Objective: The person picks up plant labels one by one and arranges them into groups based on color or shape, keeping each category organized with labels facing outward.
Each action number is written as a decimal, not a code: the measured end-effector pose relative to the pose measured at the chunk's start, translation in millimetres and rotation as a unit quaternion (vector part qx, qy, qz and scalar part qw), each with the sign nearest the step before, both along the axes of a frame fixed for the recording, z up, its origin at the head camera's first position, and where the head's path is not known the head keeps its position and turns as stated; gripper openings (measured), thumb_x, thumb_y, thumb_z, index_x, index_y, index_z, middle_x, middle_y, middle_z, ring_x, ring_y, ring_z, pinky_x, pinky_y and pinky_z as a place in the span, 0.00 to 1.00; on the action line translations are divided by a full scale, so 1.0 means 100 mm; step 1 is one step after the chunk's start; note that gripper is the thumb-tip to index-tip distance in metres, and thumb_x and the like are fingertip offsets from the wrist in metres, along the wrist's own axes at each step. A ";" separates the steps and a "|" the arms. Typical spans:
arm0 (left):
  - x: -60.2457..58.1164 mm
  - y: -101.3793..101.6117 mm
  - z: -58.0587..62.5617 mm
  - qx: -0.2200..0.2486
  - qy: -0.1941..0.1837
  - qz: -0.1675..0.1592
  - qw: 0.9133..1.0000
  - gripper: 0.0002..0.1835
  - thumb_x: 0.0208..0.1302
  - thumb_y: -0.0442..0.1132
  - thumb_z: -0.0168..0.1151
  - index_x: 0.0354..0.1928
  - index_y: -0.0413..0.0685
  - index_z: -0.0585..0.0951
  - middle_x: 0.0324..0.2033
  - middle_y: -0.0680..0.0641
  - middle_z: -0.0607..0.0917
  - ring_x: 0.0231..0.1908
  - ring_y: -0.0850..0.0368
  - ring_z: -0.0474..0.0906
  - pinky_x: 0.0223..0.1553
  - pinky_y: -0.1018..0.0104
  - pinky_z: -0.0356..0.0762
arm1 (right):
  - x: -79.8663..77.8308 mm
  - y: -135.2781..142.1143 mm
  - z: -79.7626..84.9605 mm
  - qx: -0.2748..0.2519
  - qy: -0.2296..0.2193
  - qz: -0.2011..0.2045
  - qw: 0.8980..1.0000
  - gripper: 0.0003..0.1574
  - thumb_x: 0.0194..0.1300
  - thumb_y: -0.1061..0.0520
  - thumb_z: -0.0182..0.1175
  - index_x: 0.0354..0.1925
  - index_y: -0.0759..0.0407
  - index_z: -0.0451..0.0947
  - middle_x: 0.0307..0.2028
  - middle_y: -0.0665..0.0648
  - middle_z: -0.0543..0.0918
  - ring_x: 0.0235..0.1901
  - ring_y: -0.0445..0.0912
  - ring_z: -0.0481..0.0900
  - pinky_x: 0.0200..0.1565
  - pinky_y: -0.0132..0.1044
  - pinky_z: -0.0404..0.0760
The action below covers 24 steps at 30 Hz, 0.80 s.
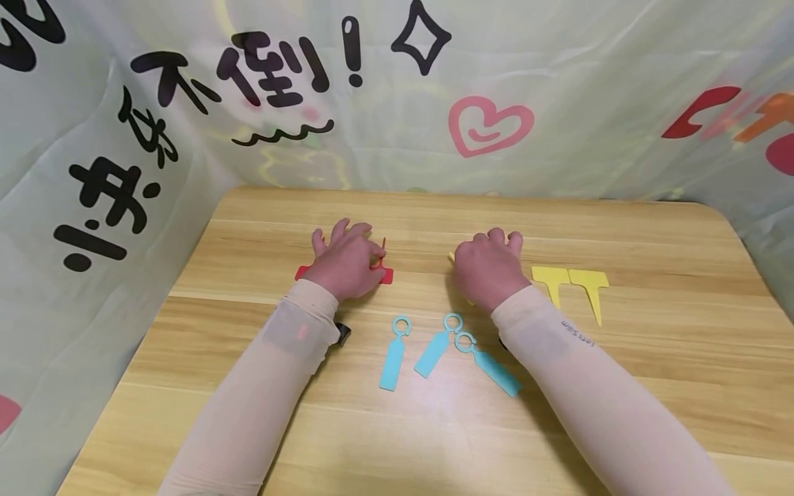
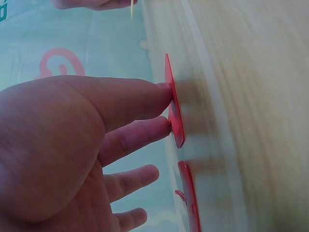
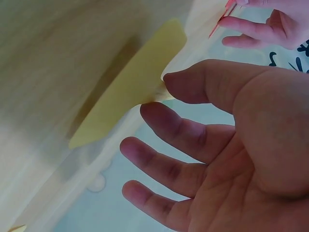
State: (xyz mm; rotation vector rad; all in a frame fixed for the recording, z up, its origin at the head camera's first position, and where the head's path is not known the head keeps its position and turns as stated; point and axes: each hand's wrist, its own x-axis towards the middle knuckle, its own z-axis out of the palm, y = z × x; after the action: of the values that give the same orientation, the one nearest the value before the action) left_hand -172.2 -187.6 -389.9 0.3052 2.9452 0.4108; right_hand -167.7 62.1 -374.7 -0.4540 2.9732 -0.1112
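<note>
My left hand (image 1: 347, 262) pinches a red T-shaped plant label (image 2: 177, 125) between thumb and forefinger; its other fingers are spread. A second red label (image 2: 191, 200) lies close beside it, mostly covered by the hand in the head view. With thumb and forefinger, my right hand (image 1: 490, 272) pinches the narrow part of a yellow plant label (image 3: 130, 87), whose wide end is turned toward the tabletop. The right hand covers most of that label in the head view. Two yellow T-shaped labels (image 1: 589, 280) lie side by side to the right of this hand.
Three blue ring-ended tags lie nearer on the wooden table (image 1: 347, 427): one on the left (image 1: 392, 364), a middle tag (image 1: 432, 353) and a right one (image 1: 496, 372). A printed white cloth (image 1: 384, 138) hangs behind the table and along its left side.
</note>
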 end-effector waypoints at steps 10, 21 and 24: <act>0.00 0.01 0.01 -0.001 0.001 -0.001 1.000 0.03 0.63 0.51 0.69 0.33 0.69 0.89 0.75 0.51 0.65 0.78 0.39 0.41 0.67 0.26 0.29 | 0.01 0.12 0.01 0.004 0.004 0.003 1.000 0.19 0.59 0.65 0.48 0.14 0.54 0.72 0.23 0.58 0.72 0.37 0.59 0.65 0.50 0.63 0.55; 0.00 0.01 -0.01 0.004 0.009 -0.001 1.000 0.08 0.62 0.51 0.71 0.25 0.68 0.87 0.74 0.51 0.66 0.77 0.38 0.43 0.67 0.28 0.31 | 0.02 0.28 0.03 0.010 -0.009 -0.003 1.000 0.17 0.59 0.64 0.49 0.16 0.53 0.72 0.24 0.59 0.72 0.38 0.61 0.65 0.49 0.65 0.55; -0.01 0.02 -0.01 0.003 0.010 -0.002 1.000 0.08 0.62 0.51 0.70 0.25 0.68 0.87 0.74 0.51 0.66 0.77 0.38 0.43 0.67 0.28 0.31 | 0.02 0.32 0.05 0.007 -0.017 -0.010 1.000 0.17 0.57 0.64 0.49 0.15 0.53 0.73 0.24 0.59 0.73 0.39 0.61 0.65 0.50 0.66 0.54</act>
State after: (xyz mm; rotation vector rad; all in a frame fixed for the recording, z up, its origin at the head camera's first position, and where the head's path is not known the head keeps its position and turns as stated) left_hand -172.9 -186.1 -391.3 0.3168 2.9638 0.4173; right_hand -165.8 94.4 -369.4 -0.4156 2.9449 -0.0981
